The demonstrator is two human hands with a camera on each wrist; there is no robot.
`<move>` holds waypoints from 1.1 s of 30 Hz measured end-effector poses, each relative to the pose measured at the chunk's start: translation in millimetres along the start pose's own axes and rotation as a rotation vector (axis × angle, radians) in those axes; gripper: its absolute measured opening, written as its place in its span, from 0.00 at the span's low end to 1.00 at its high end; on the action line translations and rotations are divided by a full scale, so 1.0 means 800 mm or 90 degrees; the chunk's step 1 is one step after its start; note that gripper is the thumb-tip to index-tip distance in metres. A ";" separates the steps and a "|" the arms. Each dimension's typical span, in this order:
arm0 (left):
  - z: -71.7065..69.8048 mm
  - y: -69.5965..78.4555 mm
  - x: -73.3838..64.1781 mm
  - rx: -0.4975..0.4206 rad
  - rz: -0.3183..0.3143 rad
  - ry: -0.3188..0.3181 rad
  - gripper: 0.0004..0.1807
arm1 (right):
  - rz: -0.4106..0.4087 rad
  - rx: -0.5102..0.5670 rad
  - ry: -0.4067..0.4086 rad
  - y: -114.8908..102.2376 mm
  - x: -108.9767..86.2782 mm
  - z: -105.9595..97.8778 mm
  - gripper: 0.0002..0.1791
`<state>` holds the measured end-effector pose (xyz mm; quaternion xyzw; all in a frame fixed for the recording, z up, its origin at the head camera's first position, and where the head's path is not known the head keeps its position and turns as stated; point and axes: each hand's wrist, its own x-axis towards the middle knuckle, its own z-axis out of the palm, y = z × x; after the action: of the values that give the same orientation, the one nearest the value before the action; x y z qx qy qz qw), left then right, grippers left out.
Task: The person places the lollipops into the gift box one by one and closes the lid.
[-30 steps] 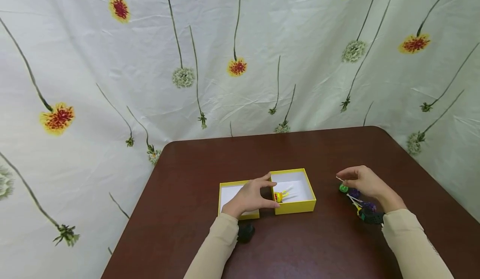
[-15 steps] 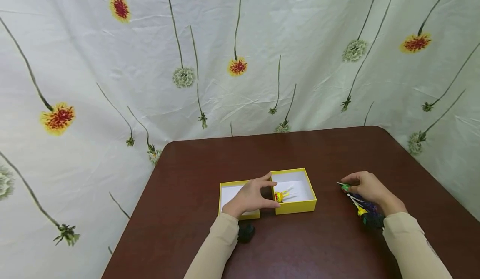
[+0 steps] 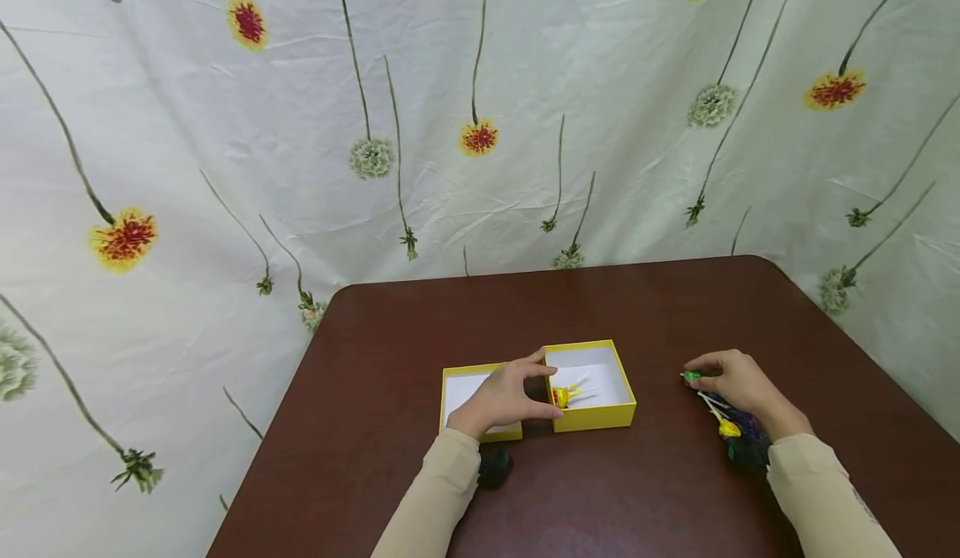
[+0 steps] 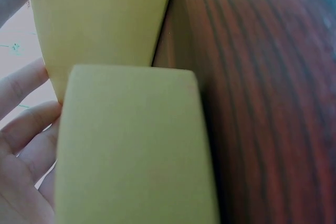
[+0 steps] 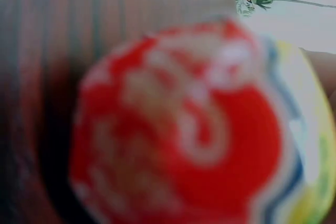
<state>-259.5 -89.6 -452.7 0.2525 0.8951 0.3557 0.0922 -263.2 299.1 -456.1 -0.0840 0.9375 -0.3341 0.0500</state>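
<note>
My left hand (image 3: pixel 498 399) holds the left side of a yellow open-topped box (image 3: pixel 596 419), thumb at its near corner and a fingertip at the far one. Inside, yellow-wrapped lollipops (image 3: pixel 561 396) with pale sticks lie by the left wall. My right hand (image 3: pixel 738 384) pinches a green-wrapped lollipop (image 3: pixel 692 376) at the near end of a lollipop pile. A yellow lollipop (image 3: pixel 728 429) and dark purple ones (image 3: pixel 746 421) lie below that hand, partly hidden. A blurred red and white lollipop wrapper (image 5: pixel 173 129) fills the right wrist view.
Left of the box, partly under my left hand, lies a second shallow yellow tray or lid (image 3: pixel 459 384) with a white inside. Both stand on a dark brown table (image 3: pixel 420 316). A flowered cloth (image 3: pixel 300 124) hangs behind the table's far edge.
My right hand has come down slightly and closed its fingertips on the green lollipop, whose stick has shifted. My left hand and the box stay in place.
</note>
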 end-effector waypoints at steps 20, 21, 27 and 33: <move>0.001 0.004 0.000 -0.009 0.004 -0.006 0.38 | -0.030 0.029 0.125 -0.009 0.000 0.015 0.17; 0.000 0.004 0.000 -0.008 0.004 -0.005 0.38 | -0.029 0.035 0.129 -0.010 -0.001 0.016 0.17; 0.001 0.002 0.000 -0.014 0.003 -0.003 0.38 | -0.014 0.078 0.142 -0.021 -0.002 0.013 0.20; 0.000 0.001 0.000 -0.014 0.006 -0.001 0.38 | -0.023 0.124 0.146 -0.040 -0.003 0.011 0.23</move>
<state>-259.1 -89.1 -451.9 0.2557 0.8900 0.3657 0.0937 -255.3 269.8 -442.7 -0.0568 0.8985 -0.4317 -0.0555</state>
